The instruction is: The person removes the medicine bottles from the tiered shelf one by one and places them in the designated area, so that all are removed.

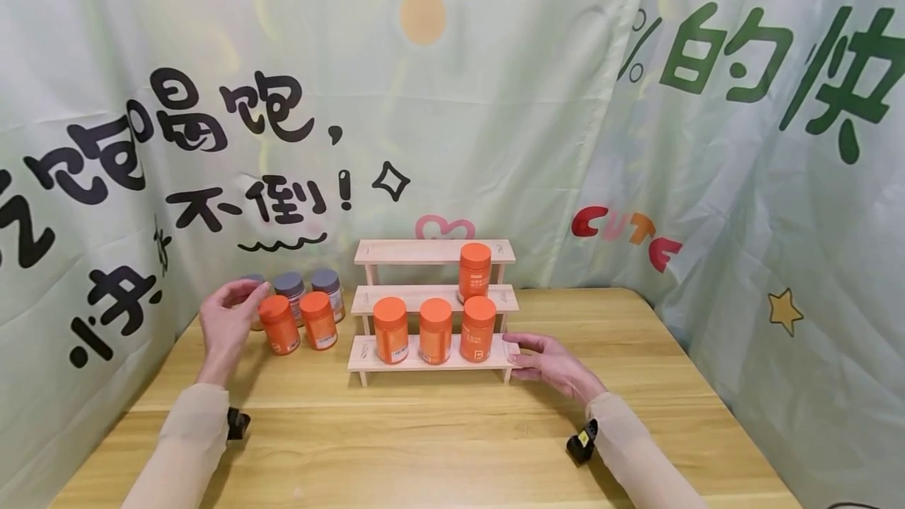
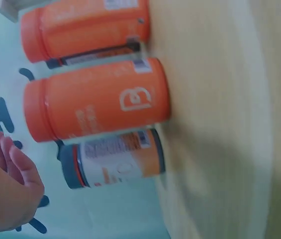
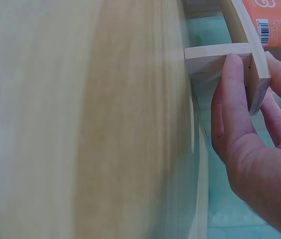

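My right hand (image 1: 555, 368) grips the right end of the lowest step of a three-step pale wooden display stand (image 1: 410, 251); in the right wrist view its fingers are around the board end and leg (image 3: 217, 51). Three orange jars stand on that lowest step, and another orange jar (image 1: 474, 269) is on the middle step. My left hand (image 1: 228, 319) hovers with loosely bent fingers at the left group, beside an orange jar (image 1: 280, 327) and in front of a partly hidden grey-lidded jar (image 2: 120, 159). In the left wrist view, nothing is in its fingers.
Another orange jar (image 1: 320, 322) and two more grey-lidded jars, one of them the right-hand jar (image 1: 328, 289), stand left of the stand. Behind the wooden table (image 1: 424, 446) hangs a printed pale green curtain (image 1: 495, 100). Each wrist wears a small black camera (image 1: 581, 444).
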`<state>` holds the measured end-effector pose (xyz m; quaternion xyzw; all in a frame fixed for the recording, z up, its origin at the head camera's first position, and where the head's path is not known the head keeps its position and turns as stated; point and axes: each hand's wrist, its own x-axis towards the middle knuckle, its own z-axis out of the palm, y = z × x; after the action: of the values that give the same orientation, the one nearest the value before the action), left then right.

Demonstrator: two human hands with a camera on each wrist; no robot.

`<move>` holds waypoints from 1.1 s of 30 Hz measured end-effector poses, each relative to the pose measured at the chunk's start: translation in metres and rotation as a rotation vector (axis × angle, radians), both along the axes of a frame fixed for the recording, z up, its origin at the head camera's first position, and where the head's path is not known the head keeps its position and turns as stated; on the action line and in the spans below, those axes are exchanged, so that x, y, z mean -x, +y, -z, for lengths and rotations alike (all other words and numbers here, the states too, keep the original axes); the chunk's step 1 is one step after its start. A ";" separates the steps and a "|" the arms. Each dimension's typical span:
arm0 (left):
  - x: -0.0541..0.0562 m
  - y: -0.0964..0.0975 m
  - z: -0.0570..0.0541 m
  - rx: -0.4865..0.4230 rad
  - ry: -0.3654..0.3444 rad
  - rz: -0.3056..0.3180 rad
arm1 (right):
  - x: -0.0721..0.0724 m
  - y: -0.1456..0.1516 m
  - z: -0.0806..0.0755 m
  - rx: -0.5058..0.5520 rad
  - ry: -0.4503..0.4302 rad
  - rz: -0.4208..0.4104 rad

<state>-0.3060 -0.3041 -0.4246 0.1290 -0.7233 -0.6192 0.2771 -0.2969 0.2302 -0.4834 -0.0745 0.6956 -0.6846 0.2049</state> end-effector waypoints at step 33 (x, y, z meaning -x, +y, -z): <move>0.016 0.115 -0.031 -0.281 -0.003 0.247 | -0.001 0.001 0.001 0.009 0.000 0.005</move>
<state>-0.3219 -0.1893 -0.3936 0.0776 -0.6406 -0.7431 0.1773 -0.2957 0.2314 -0.4844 -0.0736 0.6926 -0.6884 0.2027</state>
